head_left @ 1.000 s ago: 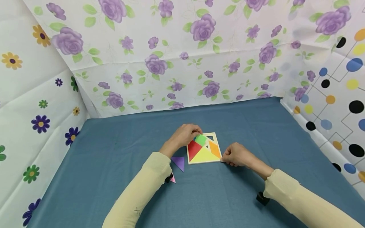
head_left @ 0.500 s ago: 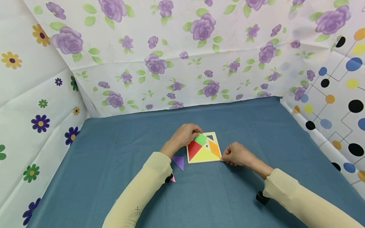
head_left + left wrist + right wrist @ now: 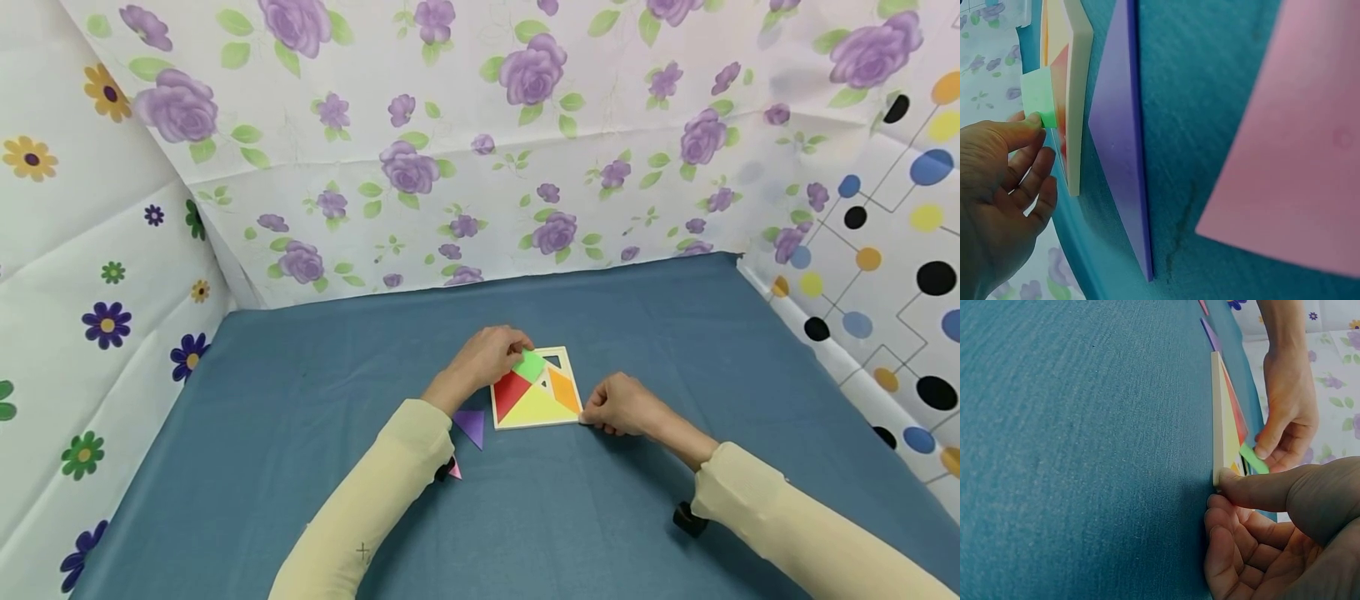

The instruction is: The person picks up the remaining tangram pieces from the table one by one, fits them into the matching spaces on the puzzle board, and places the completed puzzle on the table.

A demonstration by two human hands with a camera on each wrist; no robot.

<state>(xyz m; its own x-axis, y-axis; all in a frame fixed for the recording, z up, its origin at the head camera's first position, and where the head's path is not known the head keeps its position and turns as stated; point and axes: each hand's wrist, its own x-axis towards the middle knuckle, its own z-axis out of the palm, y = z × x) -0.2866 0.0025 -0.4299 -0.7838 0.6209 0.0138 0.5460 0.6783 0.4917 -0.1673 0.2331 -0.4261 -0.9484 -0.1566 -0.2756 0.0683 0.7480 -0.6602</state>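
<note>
pinching the green square [image 3: 529, 367] – left hand [image 3: 484, 360] at far left of the puzzle board [image 3: 1077, 94] – right hand [image 3: 622, 406] clamped on its near right corner

I'm reading one sign on my feed right now: a small dark plus-shaped cross [image 3: 363, 550] on the pale yellow sleeve [image 3: 390, 492] of the left arm, at the near side of the scene. And just beside that cross sits a tinier speck, too small for me to make out. Over on the left wrist view, I've got a faint round mark on the pink piece [image 3: 1297, 144], but it's blurred, and I can't call it a letter or a number. The black device [image 3: 688, 520] by the right cuff is too dark and small to read. Words, brands, numbers: none legible from here.
</note>
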